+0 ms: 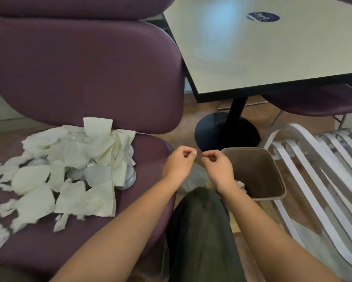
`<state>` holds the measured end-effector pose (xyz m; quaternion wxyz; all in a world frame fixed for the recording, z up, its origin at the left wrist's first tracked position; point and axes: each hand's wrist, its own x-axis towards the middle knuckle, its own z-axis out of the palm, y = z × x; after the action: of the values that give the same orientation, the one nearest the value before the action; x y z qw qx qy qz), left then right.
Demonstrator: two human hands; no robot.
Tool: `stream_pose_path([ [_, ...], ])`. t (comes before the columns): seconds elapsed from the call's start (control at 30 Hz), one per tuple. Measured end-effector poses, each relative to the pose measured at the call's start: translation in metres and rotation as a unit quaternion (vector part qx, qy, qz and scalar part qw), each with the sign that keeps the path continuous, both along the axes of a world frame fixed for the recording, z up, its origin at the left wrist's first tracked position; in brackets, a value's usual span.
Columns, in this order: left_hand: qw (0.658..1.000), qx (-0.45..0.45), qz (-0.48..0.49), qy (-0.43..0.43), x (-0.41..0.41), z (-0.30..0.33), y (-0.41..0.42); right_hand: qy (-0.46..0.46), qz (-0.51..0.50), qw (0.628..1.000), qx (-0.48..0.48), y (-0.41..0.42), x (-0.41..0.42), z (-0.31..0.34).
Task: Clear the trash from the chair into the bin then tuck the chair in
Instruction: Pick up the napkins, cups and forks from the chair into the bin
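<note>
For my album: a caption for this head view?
Napkins heaped on a purple chair; both hands empty beside the bin.

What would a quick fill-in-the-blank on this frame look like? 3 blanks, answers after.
1. The napkins and plastic lids are piled on the seat of the ____ chair.
2. The brown bin stands on the floor to the ____ of that chair.
3. The left hand and right hand, fingers curled, hold ____.

Answers: purple; right; nothing
</note>
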<state>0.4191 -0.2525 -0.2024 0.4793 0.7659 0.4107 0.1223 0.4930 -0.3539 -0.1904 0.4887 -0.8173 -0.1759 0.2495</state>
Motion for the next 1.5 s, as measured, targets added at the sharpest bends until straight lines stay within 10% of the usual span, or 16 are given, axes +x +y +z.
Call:
stream_pose_path([
  [0.47,0.996,0.0,0.089,-0.001,-0.191,-0.002,0.072,0.013,0.132,0.989,-0.058,0.083,-0.137,-0.021],
  [0.63,0.952,0.209,0.1,0.199,-0.232,-0.013,0.085,0.01,0.146,0.986,-0.079,0.104,-0.153,-0.028],
  [0.83,0.928,0.232,0.091,0.278,-0.252,-0.027,0.088,0.024,0.148,0.984,-0.098,0.127,-0.165,-0.036],
  [1.5,0.962,0.151,0.106,0.199,-0.244,0.002,0.1,0.175,0.034,0.984,-0.002,0.116,-0.148,-0.022],
])
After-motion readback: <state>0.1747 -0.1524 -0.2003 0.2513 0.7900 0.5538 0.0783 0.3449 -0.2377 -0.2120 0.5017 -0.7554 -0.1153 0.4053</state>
